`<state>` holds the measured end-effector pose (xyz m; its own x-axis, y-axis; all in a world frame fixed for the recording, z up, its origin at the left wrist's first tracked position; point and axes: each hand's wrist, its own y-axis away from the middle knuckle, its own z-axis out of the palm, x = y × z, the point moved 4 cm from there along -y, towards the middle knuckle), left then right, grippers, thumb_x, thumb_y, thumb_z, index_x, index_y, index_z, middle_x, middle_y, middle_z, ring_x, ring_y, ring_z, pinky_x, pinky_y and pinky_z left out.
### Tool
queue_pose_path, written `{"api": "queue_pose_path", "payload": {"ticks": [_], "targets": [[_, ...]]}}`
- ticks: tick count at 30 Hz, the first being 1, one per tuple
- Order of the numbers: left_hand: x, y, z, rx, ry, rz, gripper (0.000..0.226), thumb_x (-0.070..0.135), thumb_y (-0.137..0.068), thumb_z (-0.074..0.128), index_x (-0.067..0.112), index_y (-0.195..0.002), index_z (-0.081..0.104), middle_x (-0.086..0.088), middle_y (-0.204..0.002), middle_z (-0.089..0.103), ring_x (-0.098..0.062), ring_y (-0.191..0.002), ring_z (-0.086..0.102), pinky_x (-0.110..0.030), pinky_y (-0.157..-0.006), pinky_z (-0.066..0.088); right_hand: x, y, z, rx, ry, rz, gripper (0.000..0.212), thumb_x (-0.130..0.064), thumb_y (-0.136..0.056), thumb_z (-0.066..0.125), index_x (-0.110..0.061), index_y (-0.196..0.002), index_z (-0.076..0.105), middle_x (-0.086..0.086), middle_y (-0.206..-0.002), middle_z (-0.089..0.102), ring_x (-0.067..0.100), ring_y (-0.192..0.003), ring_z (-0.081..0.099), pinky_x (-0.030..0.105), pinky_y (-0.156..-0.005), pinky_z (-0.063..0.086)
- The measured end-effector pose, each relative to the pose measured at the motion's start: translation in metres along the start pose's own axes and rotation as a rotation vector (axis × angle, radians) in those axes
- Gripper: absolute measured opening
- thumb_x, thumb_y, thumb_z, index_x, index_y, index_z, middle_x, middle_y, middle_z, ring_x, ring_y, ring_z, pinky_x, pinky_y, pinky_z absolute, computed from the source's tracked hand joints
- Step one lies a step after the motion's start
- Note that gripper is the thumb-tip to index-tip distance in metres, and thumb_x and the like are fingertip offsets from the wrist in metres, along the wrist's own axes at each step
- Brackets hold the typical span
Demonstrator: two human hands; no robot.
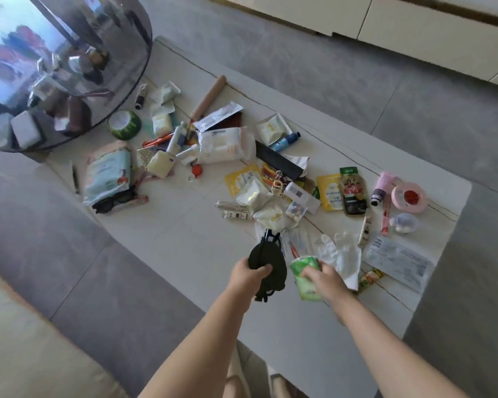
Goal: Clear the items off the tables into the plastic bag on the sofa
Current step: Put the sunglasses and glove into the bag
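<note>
Lower centre: left hand (249,275) grips black pouch (268,267), right hand (322,280) clutches green packet (306,275), apparently gathering both off table (184,239) for bagging.

A white table (202,225) bears scattered packets, tubes, tape rolls and gloves (339,251).

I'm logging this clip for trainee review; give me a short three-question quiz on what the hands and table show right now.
1. True or false: both hands hold something.
2. What does the left hand grip? A) pink tape roll B) black pouch C) rolling pin
3. Fill in: the right hand holds a ____ packet.

Key
1. True.
2. B, the black pouch; the pink tape roll and rolling pin lie on the table.
3. Green: the green packet.
</note>
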<state>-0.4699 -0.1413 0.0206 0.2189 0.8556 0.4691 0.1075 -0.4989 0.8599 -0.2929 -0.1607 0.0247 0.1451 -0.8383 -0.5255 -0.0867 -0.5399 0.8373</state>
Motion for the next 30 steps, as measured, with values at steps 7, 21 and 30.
{"api": "queue_pose_path", "payload": {"ticks": [7,21,30], "targets": [[0.007,0.091,-0.109,0.174,0.292,-0.038,0.025,0.010,-0.088,0.062,0.007,-0.111,0.052,-0.008,-0.088,0.061,-0.025,-0.081,0.063,-0.035,-0.069,0.056,-0.075,0.088,0.069,-0.226,0.085,-0.163,0.020,-0.004,-0.087,0.057,-0.019,-0.100,0.060,0.002,-0.085,0.063,0.013,-0.073,0.060,0.017,-0.054,0.049],[-0.046,0.264,-0.314,0.448,0.844,0.059,0.016,0.008,-0.089,0.060,0.006,-0.104,0.056,-0.013,-0.085,0.064,-0.028,-0.072,0.062,-0.029,-0.055,0.048,-0.184,0.239,0.277,-0.525,0.300,-0.358,0.019,0.003,-0.086,0.061,-0.011,-0.099,0.057,0.005,-0.083,0.062,0.018,-0.071,0.058,0.028,-0.061,0.048],[-0.132,0.317,-0.447,0.597,1.101,0.079,0.012,-0.003,-0.089,0.055,0.002,-0.100,0.056,-0.014,-0.072,0.060,-0.027,-0.061,0.057,-0.020,-0.043,0.045,-0.188,0.302,0.435,-0.608,0.612,-0.497,0.016,0.005,-0.082,0.060,-0.008,-0.092,0.061,0.008,-0.077,0.058,0.017,-0.062,0.053,0.023,-0.053,0.043]]}}
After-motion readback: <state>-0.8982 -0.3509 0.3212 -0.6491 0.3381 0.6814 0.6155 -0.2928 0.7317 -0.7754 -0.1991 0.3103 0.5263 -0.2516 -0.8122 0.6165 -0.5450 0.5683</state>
